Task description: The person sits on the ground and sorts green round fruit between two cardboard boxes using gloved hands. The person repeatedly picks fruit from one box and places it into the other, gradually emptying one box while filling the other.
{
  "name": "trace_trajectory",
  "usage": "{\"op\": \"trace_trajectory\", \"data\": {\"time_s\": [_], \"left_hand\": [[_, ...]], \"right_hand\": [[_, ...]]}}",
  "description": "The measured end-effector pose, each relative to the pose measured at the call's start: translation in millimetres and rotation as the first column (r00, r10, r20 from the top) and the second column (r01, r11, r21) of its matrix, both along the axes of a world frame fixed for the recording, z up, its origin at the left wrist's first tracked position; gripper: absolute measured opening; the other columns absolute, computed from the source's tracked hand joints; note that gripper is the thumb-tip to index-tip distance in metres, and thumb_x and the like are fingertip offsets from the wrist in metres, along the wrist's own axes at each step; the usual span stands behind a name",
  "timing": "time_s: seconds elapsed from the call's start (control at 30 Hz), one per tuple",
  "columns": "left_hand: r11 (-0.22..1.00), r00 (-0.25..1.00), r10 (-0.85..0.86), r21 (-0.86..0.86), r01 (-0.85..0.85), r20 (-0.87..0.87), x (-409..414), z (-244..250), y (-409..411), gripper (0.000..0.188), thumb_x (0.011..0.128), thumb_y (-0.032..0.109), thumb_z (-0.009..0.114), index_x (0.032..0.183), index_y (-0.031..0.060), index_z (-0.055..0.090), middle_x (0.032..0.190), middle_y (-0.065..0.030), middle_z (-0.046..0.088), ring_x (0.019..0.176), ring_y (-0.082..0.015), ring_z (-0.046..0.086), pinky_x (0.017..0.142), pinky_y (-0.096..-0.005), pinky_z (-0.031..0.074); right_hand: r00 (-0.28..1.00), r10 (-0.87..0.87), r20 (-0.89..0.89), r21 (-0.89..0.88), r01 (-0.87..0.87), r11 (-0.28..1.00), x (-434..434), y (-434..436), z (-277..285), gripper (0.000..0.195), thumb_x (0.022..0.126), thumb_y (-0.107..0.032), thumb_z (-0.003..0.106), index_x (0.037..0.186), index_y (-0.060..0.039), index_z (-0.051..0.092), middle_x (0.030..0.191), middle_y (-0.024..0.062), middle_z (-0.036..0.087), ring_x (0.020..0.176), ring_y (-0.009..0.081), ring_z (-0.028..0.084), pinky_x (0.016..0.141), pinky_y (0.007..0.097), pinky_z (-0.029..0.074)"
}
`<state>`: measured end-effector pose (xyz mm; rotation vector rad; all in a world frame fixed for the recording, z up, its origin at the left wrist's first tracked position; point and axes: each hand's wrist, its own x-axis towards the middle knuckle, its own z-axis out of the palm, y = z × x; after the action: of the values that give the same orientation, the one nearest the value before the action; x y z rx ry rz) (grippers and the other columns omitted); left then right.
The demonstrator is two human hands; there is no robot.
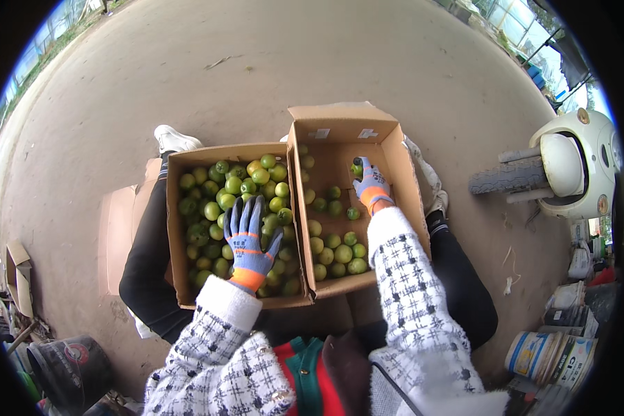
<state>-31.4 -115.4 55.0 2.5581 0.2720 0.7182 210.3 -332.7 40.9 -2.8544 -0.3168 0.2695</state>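
Two cardboard boxes stand side by side between my legs. The left box is filled with green tomatoes, a few turning yellow-orange. My left hand, in a grey-blue knit glove with dark fingertips and an orange cuff, lies palm down over them with its fingers extended and thumb apart. Whatever is beneath that palm is hidden. In the right box, green tomatoes cover the near end and run along the left wall. My right hand, gloved alike, grips a green tomato above the box's bare bottom.
Flattened cardboard lies left of my leg. A black bucket is at the lower left and white pails at the lower right. A cream-coloured scooter stands to the right on the dirt ground.
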Motion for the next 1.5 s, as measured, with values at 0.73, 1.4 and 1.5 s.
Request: {"op": "trace_trajectory", "data": {"time_s": [0.73,1.4,1.5], "left_hand": [[0.992,0.980,-0.045,-0.104,0.067,0.195,-2,15,4,0.062,0.074,0.018,0.076,0.132,0.0071,0.055,0.128,-0.0080,0.060,0.123,-0.0286,0.050,0.112,-0.0493,0.027],[0.972,0.946,-0.224,-0.015,0.234,0.235,2,30,-1,0.080,0.074,0.041,0.074,0.138,0.0012,0.046,0.139,-0.0142,0.050,0.132,-0.0392,0.040,0.113,-0.0519,0.025],[0.954,0.915,-0.241,-0.094,0.284,0.323,-1,30,-2,0.071,0.077,0.040,0.071,0.133,0.0016,0.051,0.131,-0.0111,0.057,0.131,-0.0340,0.044,0.113,-0.0534,0.025]], "right_hand": [[0.988,0.097,0.123,0.452,-0.143,0.881,-98,29,80,0.043,0.092,-0.033,0.059,0.130,-0.0128,0.056,0.120,0.0194,0.063,0.107,0.0380,0.061,0.090,0.0440,0.050],[0.968,0.243,-0.063,0.619,-0.153,0.771,-129,56,101,0.048,0.084,-0.054,0.065,0.097,-0.0084,0.069,0.086,0.0150,0.070,0.084,0.0334,0.067,0.074,0.0424,0.051],[0.897,0.443,0.000,0.331,-0.418,0.846,-165,81,125,0.051,0.087,-0.059,0.057,0.099,-0.0098,0.068,0.087,0.0158,0.070,0.086,0.0351,0.067,0.075,0.0439,0.051]]}}
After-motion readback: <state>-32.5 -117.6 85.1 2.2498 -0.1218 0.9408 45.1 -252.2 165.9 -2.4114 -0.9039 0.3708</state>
